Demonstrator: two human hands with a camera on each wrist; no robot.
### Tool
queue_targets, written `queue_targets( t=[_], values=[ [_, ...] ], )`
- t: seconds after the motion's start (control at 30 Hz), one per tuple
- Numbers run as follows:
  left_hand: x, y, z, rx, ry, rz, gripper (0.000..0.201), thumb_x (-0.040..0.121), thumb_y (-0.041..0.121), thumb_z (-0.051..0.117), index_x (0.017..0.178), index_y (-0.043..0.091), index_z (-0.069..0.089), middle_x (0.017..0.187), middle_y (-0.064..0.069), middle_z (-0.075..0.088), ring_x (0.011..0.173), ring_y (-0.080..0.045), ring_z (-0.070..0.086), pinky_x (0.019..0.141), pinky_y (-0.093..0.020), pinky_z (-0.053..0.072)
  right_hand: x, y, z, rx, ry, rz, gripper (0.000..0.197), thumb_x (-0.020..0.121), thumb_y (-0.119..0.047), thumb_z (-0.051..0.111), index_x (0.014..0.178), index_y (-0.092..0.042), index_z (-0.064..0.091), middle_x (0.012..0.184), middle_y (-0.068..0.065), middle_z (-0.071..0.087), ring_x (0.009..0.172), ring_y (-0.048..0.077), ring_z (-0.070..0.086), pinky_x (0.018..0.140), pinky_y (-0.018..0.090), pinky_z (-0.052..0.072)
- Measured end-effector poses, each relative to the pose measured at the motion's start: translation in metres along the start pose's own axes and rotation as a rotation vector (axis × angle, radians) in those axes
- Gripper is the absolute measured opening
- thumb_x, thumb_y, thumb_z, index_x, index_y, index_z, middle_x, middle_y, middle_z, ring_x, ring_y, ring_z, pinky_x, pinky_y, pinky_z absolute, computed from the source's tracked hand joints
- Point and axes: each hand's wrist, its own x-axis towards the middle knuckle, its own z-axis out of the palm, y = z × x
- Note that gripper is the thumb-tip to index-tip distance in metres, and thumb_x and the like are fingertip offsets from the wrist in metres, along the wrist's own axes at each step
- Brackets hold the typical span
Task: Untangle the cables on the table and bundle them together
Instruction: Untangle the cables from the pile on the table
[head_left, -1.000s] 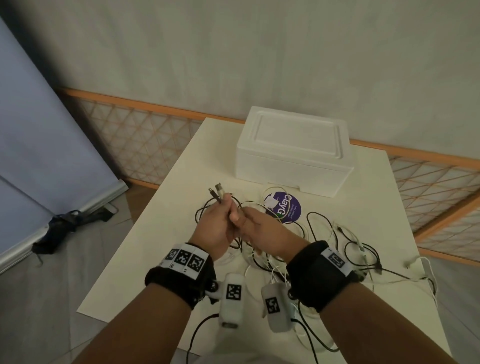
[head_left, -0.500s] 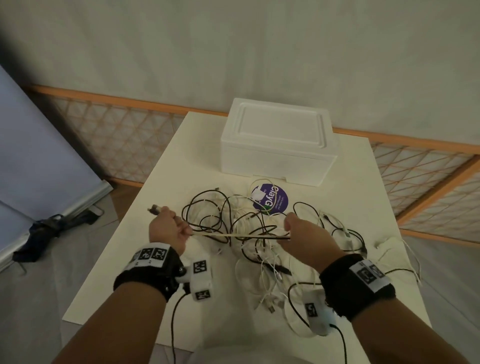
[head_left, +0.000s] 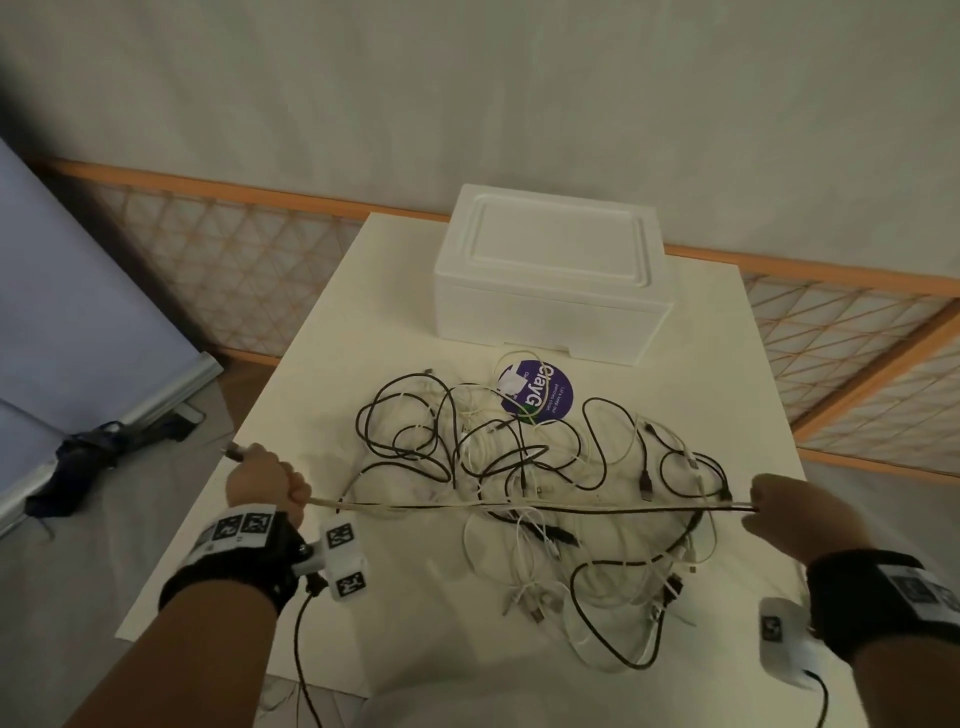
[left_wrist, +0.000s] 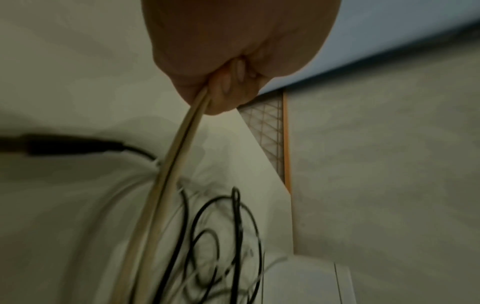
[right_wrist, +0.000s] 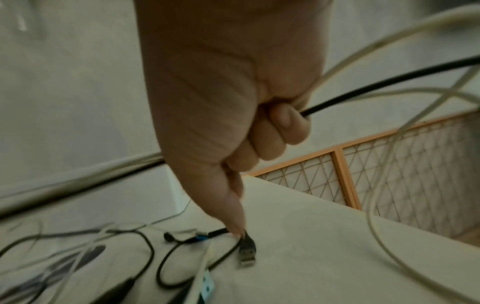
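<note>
A tangle of black and white cables (head_left: 530, 478) lies in the middle of the white table (head_left: 727, 374). A pair of cables, one white and one black (head_left: 519, 506), is stretched taut above the pile between my hands. My left hand (head_left: 267, 486) grips one end at the table's left edge, with plugs (head_left: 234, 452) sticking out past the fist; in the left wrist view the cream cables (left_wrist: 179, 156) leave my curled fingers (left_wrist: 228, 86). My right hand (head_left: 795, 512) grips the other end at the right; its fingers (right_wrist: 283, 127) curl round the black cable (right_wrist: 376, 86) and a white one.
A white foam box (head_left: 550, 275) stands at the table's far side, with a purple round sticker (head_left: 537, 397) in front of it. A USB plug (right_wrist: 246, 251) lies on the table under my right hand. A lattice fence runs behind; a grey board leans at left.
My hands have pulled apart from the middle, left going left and right going right, stretching the held cables into a long straight line over the pile.
</note>
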Motion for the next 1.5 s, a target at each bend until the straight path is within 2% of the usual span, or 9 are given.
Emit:
queue_targets(
  t=[0.13, 0.2, 0.37, 0.57, 0.73, 0.83, 0.97, 1.2, 1.5],
  values=[
    [-0.01, -0.019, 0.013, -0.06, -0.097, -0.047, 0.036, 0.1, 0.028, 0.037, 0.065, 0.02, 0.03, 0.047, 0.005, 0.035, 0.04, -0.01, 0.031, 0.042, -0.02, 0.027, 0.001, 0.003, -0.007, 0.002, -0.3, 0.028, 0.055, 0.071, -0.03, 0.076, 0.12, -0.023, 0.051, 0.124, -0.001, 0.054, 0.114, 0.019, 0.052, 0.094, 0.031, 0.043],
    [-0.016, -0.023, 0.016, -0.078, -0.117, -0.075, 0.035, 0.099, 0.026, 0.043, 0.066, 0.02, 0.034, 0.038, 0.006, 0.036, 0.035, -0.01, 0.031, 0.042, -0.021, 0.029, 0.003, -0.005, -0.012, 0.026, -0.291, 0.037, 0.069, 0.067, -0.028, 0.074, 0.13, -0.026, 0.046, 0.131, 0.001, 0.053, 0.118, 0.021, 0.051, 0.099, 0.036, 0.043],
    [-0.021, -0.03, 0.015, -0.088, -0.137, -0.095, 0.024, 0.094, 0.017, 0.056, 0.073, 0.018, 0.044, 0.041, 0.004, 0.04, 0.031, -0.008, 0.033, 0.036, -0.016, 0.031, 0.001, -0.058, -0.038, 0.273, 0.087, -0.186, 0.052, 0.072, -0.028, 0.07, 0.121, -0.025, 0.054, 0.119, 0.002, 0.06, 0.107, 0.024, 0.057, 0.092, 0.038, 0.047],
    [-0.023, -0.036, 0.009, -0.067, -0.181, -0.138, 0.042, 0.1, 0.037, 0.046, 0.065, 0.015, 0.039, 0.06, -0.003, 0.056, 0.027, -0.006, 0.029, 0.033, -0.012, 0.025, -0.041, -0.179, -0.062, 0.498, 0.216, -0.694, 0.018, 0.086, -0.019, 0.06, 0.103, -0.022, 0.066, 0.096, -0.01, 0.06, 0.083, 0.006, 0.054, 0.075, 0.02, 0.041],
    [-0.03, -0.039, 0.007, -0.068, -0.131, -0.103, 0.033, 0.102, 0.033, 0.04, 0.085, 0.008, 0.052, 0.056, -0.007, 0.066, 0.039, -0.013, 0.045, 0.04, -0.02, 0.039, -0.055, -0.269, -0.063, 0.499, 0.249, -0.959, 0.026, 0.092, -0.01, 0.049, 0.111, -0.013, 0.066, 0.112, 0.004, 0.065, 0.104, 0.018, 0.058, 0.091, 0.026, 0.042],
    [-0.034, -0.039, 0.004, -0.159, -0.165, -0.13, 0.032, 0.102, 0.028, 0.041, 0.081, 0.006, 0.052, 0.053, -0.008, 0.064, 0.049, -0.018, 0.054, 0.042, -0.02, 0.046, -0.048, -0.308, -0.044, 0.361, 0.152, -0.929, 0.03, 0.092, -0.008, 0.045, 0.118, -0.008, 0.059, 0.117, 0.012, 0.06, 0.11, 0.028, 0.056, 0.094, 0.038, 0.044],
    [-0.037, -0.038, -0.002, -0.085, -0.243, -0.127, 0.03, 0.101, 0.024, 0.045, 0.075, 0.01, 0.053, 0.055, -0.002, 0.064, 0.032, -0.007, 0.04, 0.035, -0.015, 0.034, -0.034, -0.318, -0.03, 0.186, 0.138, -0.821, 0.021, 0.096, -0.014, 0.042, 0.11, -0.007, 0.057, 0.108, 0.011, 0.061, 0.102, 0.028, 0.059, 0.082, 0.035, 0.046],
    [-0.035, -0.042, -0.006, 0.033, -0.259, -0.117, 0.025, 0.098, 0.02, 0.051, 0.075, 0.011, 0.055, 0.086, -0.011, 0.07, 0.031, -0.006, 0.03, 0.033, -0.017, 0.028, -0.047, -0.296, -0.078, 0.971, 0.199, -0.816, 0.016, 0.099, -0.019, 0.045, 0.1, -0.014, 0.06, 0.076, -0.005, 0.06, 0.066, 0.002, 0.052, 0.058, 0.01, 0.039],
    [-0.055, -0.039, 0.033, 0.272, -0.389, 0.064, 0.009, 0.09, 0.022, 0.064, 0.094, 0.014, 0.061, 0.083, -0.008, 0.054, 0.038, -0.009, 0.032, 0.042, -0.024, 0.029, -0.055, -0.257, -0.096, 1.262, 0.29, -0.774, 0.015, 0.102, -0.02, 0.038, 0.103, -0.015, 0.052, 0.054, -0.008, 0.052, 0.047, 0.0, 0.046, 0.049, 0.017, 0.036]
  ],
)
